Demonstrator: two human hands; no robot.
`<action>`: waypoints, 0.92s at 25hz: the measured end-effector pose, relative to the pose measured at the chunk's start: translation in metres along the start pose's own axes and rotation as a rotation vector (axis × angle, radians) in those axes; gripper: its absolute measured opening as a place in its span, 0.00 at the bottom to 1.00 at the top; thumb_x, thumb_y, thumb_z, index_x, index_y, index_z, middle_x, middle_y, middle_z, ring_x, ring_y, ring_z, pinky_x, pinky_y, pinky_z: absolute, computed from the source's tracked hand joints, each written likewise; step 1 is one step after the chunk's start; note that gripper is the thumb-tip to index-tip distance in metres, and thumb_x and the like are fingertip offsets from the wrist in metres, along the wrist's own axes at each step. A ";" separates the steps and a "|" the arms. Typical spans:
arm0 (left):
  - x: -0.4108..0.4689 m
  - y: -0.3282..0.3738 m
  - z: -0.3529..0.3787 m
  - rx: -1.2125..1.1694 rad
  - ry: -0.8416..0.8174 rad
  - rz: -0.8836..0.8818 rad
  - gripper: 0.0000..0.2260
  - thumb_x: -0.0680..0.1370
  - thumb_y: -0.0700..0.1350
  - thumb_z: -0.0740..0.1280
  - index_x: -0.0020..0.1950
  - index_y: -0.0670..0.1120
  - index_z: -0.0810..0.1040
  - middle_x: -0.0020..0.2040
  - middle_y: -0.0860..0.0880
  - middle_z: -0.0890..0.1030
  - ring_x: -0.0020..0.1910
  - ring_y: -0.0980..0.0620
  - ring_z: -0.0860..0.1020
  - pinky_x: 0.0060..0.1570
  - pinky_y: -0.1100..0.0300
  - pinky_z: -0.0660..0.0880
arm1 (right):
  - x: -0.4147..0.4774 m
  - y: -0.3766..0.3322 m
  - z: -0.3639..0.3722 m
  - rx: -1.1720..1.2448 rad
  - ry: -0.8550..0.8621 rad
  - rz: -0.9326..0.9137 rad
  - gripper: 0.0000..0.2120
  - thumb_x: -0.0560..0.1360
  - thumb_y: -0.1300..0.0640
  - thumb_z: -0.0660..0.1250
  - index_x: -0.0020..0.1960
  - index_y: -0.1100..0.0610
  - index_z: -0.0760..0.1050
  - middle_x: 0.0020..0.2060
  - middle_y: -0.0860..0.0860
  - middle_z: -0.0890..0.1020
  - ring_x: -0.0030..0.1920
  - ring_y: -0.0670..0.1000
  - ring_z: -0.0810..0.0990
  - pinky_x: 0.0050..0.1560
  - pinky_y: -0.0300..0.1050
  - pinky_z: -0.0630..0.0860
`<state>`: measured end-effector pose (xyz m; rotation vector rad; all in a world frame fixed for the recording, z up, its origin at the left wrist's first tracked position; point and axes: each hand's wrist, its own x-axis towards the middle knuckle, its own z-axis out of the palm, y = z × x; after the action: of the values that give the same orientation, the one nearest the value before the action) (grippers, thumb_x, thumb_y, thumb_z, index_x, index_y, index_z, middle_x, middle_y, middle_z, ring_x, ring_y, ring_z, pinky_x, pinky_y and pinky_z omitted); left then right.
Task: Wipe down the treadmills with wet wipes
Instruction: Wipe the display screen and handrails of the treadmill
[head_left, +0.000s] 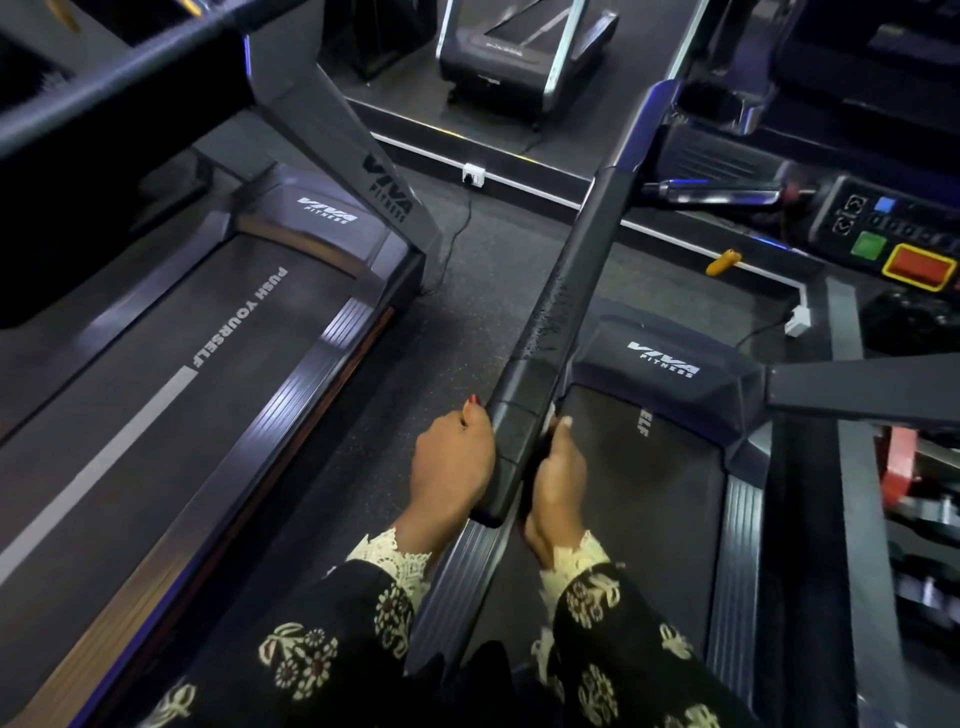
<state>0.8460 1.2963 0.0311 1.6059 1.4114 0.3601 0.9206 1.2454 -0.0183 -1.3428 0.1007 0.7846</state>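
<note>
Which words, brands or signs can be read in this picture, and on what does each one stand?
"VIVA FITNESS": left motor cover.
"VIVA FITNESS": left upright, running down its slanted side.
"PUSH YOURSELF": left belt.
"VIVA FITNESS": right motor cover.
"ELF": right belt; the handrail hides the letters before it.
Console buttons: their marks are too blurred to read.

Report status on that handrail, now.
Grip confirmed: left hand and right hand on the handrail end. Farther up, wet streaks. Nothing blocking.
</note>
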 end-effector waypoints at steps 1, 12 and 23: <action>0.001 0.000 0.000 0.005 0.002 -0.002 0.25 0.82 0.54 0.50 0.43 0.35 0.73 0.50 0.37 0.81 0.50 0.38 0.78 0.49 0.49 0.72 | 0.005 -0.012 0.008 -0.012 0.031 -0.027 0.17 0.82 0.51 0.56 0.51 0.62 0.79 0.46 0.55 0.83 0.49 0.55 0.81 0.50 0.46 0.79; 0.000 0.000 0.000 -0.010 0.006 0.027 0.22 0.83 0.53 0.50 0.45 0.35 0.70 0.49 0.36 0.81 0.51 0.38 0.78 0.50 0.48 0.73 | -0.004 -0.044 0.019 -0.583 0.099 -0.519 0.18 0.81 0.48 0.58 0.71 0.41 0.67 0.47 0.42 0.82 0.42 0.39 0.78 0.47 0.35 0.74; 0.002 0.003 -0.001 -0.064 -0.047 -0.043 0.22 0.83 0.52 0.51 0.56 0.40 0.79 0.55 0.43 0.80 0.54 0.42 0.76 0.52 0.54 0.70 | 0.023 -0.065 -0.012 -1.013 -0.400 -1.097 0.17 0.80 0.56 0.59 0.66 0.58 0.75 0.67 0.50 0.73 0.71 0.48 0.66 0.72 0.46 0.62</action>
<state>0.8474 1.2989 0.0332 1.5209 1.3833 0.3369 0.9784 1.2439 0.0207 -1.8025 -1.4008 0.0780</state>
